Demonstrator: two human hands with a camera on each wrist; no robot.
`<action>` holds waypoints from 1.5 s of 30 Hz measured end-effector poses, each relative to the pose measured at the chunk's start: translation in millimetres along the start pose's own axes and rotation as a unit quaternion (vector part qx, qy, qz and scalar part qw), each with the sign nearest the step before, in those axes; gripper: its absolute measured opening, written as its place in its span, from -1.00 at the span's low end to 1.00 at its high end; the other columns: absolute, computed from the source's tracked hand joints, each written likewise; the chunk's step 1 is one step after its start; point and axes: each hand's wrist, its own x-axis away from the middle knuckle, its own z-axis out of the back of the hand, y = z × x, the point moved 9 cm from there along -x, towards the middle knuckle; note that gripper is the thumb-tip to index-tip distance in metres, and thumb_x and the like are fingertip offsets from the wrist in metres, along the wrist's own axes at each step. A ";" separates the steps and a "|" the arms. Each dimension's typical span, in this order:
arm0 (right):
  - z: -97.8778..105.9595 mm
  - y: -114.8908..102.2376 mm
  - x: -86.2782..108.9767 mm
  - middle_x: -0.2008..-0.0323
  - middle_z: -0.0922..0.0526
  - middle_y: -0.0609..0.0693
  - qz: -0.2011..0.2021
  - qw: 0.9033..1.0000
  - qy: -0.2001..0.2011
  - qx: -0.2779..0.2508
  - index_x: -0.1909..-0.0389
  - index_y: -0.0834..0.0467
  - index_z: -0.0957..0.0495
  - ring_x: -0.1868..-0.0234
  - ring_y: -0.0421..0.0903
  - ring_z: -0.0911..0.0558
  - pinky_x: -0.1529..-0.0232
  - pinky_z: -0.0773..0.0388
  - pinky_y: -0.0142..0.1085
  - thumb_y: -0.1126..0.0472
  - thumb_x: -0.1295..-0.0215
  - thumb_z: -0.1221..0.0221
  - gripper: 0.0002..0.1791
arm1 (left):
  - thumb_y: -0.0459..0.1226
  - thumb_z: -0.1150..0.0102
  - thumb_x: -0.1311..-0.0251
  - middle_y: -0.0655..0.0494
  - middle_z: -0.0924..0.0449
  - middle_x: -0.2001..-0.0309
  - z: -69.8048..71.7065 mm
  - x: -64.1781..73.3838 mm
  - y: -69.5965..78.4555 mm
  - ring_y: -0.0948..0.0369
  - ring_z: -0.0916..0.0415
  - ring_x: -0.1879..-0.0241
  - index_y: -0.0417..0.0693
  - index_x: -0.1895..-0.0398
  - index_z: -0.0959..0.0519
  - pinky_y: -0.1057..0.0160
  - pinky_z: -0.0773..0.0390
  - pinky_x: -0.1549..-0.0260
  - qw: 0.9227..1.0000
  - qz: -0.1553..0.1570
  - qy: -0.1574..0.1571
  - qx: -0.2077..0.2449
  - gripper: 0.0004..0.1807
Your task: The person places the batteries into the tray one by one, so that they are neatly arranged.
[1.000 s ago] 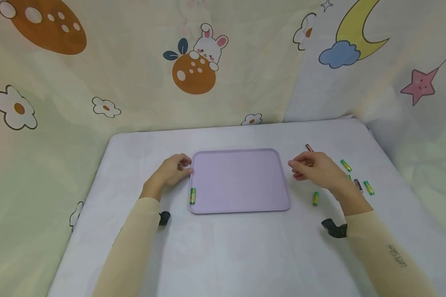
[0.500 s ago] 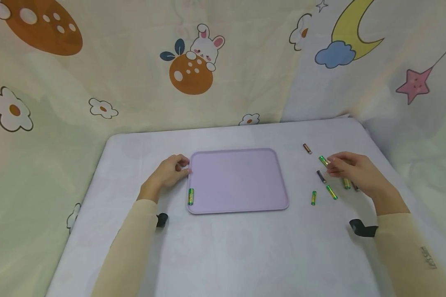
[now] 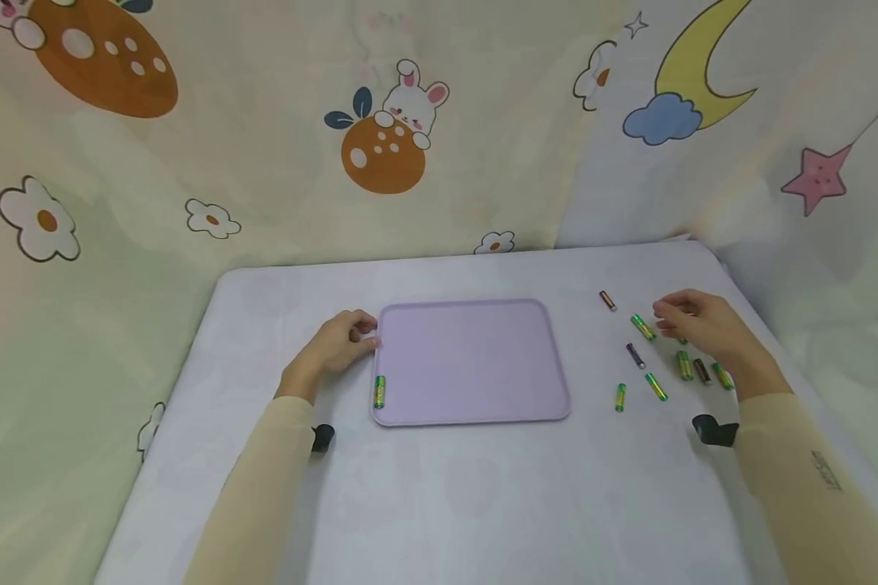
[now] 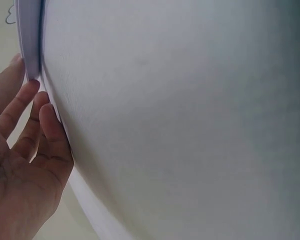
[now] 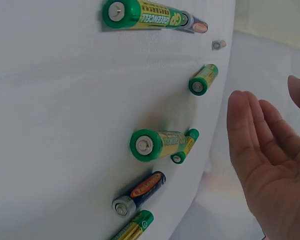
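Observation:
My left hand (image 3: 340, 340) is at the left side of the pale purple tray (image 3: 475, 366), with thumb and fingertips holding its rim (image 4: 31, 40). One green-and-yellow battery (image 3: 380, 392) lies along the tray's left side. My right hand (image 3: 695, 321) hovers over the scattered batteries on the right of the table, with nothing between its thumb and fingers. Nearest it in the head view is a green battery (image 3: 642, 327). The right wrist view shows the right hand (image 5: 270, 160) raised beside a green battery (image 5: 204, 80), not touching it.
More batteries lie about on the white cloth: a copper-coloured one (image 3: 607, 301), dark ones (image 3: 635, 356), and several green ones (image 3: 656, 387). A small green battery (image 3: 620, 397) lies closest to the tray. A printed curtain (image 3: 278, 122) hangs behind the table.
My right hand has moved right, from beside the tray to above the batteries, and hovers there. The left hand stays at the tray, and the battery in the tray has not moved.

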 end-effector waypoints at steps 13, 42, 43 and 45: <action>-2.5 15.6 -9.0 -0.19 -0.47 0.42 -0.047 0.996 -0.002 0.070 -0.32 0.38 -0.30 -0.12 0.31 -0.53 0.00 -0.50 0.11 -0.34 -0.49 0.02 -0.16 | -0.11 -0.23 -0.42 -0.01 -0.51 -0.15 -3.3 -1.3 10.1 0.04 -0.43 -0.03 -0.01 -0.29 -0.51 0.00 -0.44 -0.08 1.000 -0.014 -0.001 0.003 -0.56; -57.7 -62.0 -20.5 0.04 -0.63 0.17 0.040 0.996 -0.063 0.047 -0.20 0.29 -0.51 0.11 0.01 -0.58 0.16 -0.48 -0.23 0.04 -0.44 -0.24 -0.52 | -0.08 -0.23 -0.42 -0.01 -0.50 -0.16 -1.0 0.4 1.2 0.01 -0.43 -0.08 -0.02 -0.30 -0.49 -0.04 -0.43 -0.14 1.000 -0.002 0.000 0.004 -0.54; -62.8 -68.6 -19.9 0.03 -0.63 0.17 0.048 0.996 -0.066 0.040 -0.22 0.28 -0.51 0.10 0.00 -0.60 0.15 -0.48 -0.24 0.05 -0.44 -0.24 -0.51 | -0.08 -0.23 -0.42 -0.01 -0.50 -0.16 -1.0 0.4 0.9 0.01 -0.43 -0.08 -0.02 -0.29 -0.49 -0.04 -0.43 -0.14 1.000 -0.002 0.001 0.003 -0.54; -73.7 -82.4 -18.6 0.03 -0.65 0.19 0.065 0.995 -0.070 0.023 -0.22 0.28 -0.51 0.10 0.01 -0.64 0.12 -0.50 -0.23 0.09 -0.44 -0.24 -0.53 | -0.09 -0.22 -0.43 -0.02 -0.49 -0.16 -0.9 0.8 0.3 0.01 -0.43 -0.09 -0.02 -0.29 -0.49 -0.04 -0.43 -0.14 1.000 -0.002 0.001 0.002 -0.55</action>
